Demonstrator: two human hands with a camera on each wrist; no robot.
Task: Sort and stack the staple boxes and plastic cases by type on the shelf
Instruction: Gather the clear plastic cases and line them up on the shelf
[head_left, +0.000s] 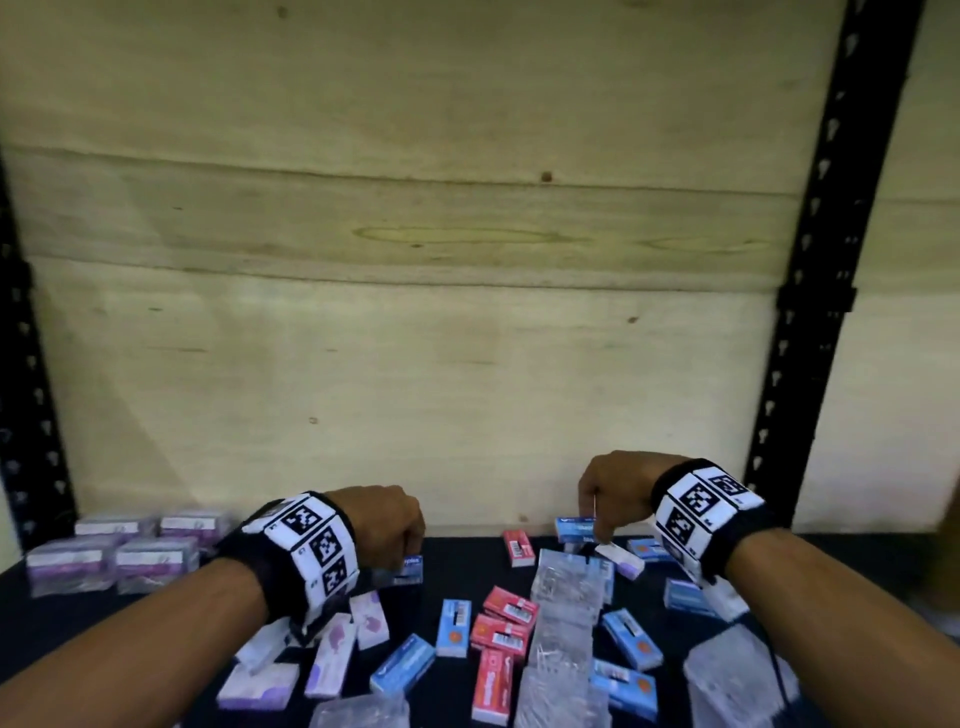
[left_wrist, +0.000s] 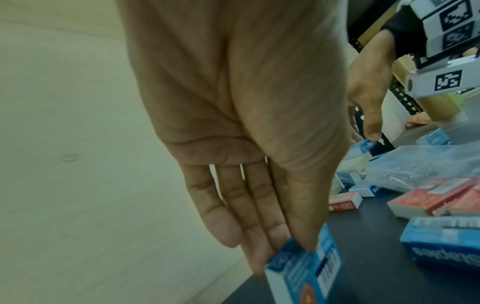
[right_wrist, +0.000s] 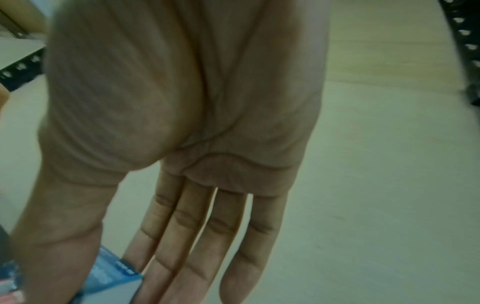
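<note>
My left hand (head_left: 408, 543) pinches a blue staple box (head_left: 411, 569) between thumb and fingers just above the dark shelf (head_left: 467, 566); the left wrist view shows that box (left_wrist: 303, 273) held upright at the fingertips (left_wrist: 257, 265). My right hand (head_left: 592, 519) reaches down at the back right, thumb and fingers on either side of another blue staple box (head_left: 574, 527), also seen as a blue box (right_wrist: 111, 275) in the right wrist view. Loose red boxes (head_left: 509, 608), blue boxes (head_left: 631, 631), purple-white boxes (head_left: 337, 644) and clear plastic cases (head_left: 566, 618) lie scattered.
Purple-labelled clear cases (head_left: 114, 558) are stacked in rows at the back left. A plywood back wall (head_left: 415, 364) closes the shelf, with black perforated uprights (head_left: 810, 312) at both sides. Another clear case (head_left: 727, 675) sits at the front right.
</note>
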